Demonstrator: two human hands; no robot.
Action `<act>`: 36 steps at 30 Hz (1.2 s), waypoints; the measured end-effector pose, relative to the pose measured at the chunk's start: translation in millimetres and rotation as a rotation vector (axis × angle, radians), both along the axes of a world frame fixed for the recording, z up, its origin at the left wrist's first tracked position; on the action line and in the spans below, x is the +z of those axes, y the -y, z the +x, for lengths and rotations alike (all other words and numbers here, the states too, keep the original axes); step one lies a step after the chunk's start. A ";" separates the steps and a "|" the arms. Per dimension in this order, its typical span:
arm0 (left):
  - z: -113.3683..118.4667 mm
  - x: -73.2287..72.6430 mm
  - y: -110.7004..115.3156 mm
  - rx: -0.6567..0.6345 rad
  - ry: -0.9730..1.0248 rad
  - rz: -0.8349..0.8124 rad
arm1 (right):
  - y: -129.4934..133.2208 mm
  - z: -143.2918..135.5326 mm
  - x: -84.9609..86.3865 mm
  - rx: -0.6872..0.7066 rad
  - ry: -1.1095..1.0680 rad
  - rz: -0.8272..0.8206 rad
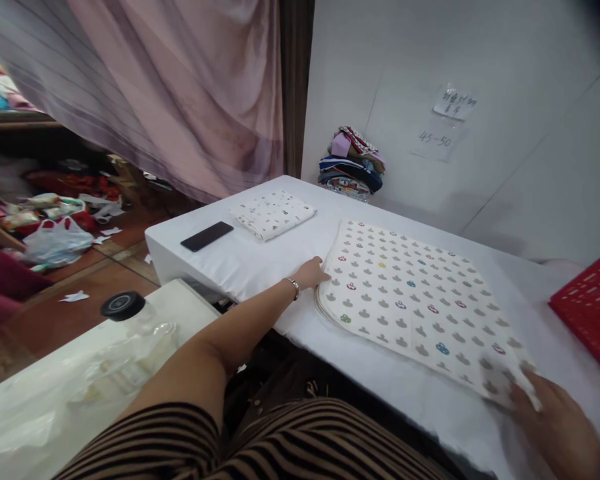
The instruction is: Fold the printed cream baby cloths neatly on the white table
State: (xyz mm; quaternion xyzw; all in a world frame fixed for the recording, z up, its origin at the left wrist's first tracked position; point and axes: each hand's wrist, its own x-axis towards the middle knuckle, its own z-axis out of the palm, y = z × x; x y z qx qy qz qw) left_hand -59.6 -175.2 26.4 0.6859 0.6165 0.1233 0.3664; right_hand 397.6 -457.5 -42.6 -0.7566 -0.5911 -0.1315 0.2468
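A white cloth point(395, 293) printed with grey shapes and small coloured motifs lies folded in layers on the white-covered table. At its left edge is my left hand point(311, 273), a bracelet on the wrist, its fingers closed on the layered edge. My right hand point(555, 413), smeared by motion, grips the near right corner, where a bit of cloth is lifted between the fingers. A second folded white cloth point(273, 215) with a small print lies farther back on the left, beside a black phone point(207, 236).
A red plastic basket point(587, 310) stands at the right edge. Stacked folded fabrics point(353, 163) rest against the wall at the back. At lower left, a white surface point(175, 300) carries a black round object point(123, 305) and a clear plastic bag point(125, 373). A pink curtain point(195, 87) hangs behind.
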 end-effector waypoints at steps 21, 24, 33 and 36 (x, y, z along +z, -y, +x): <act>-11.6 -16.2 54.8 -0.018 -0.133 0.172 | -126.4 -259.4 24.7 0.812 0.032 -0.143; -17.1 -15.6 66.3 -0.019 -0.116 0.348 | -124.4 -258.0 24.5 0.813 0.018 -0.128; -29.8 -24.6 87.3 -0.633 -0.034 0.746 | -114.3 -248.5 26.0 0.820 0.028 -0.014; -27.4 -29.1 83.0 -0.674 -0.076 0.739 | -107.5 -235.2 25.8 0.776 0.078 -0.039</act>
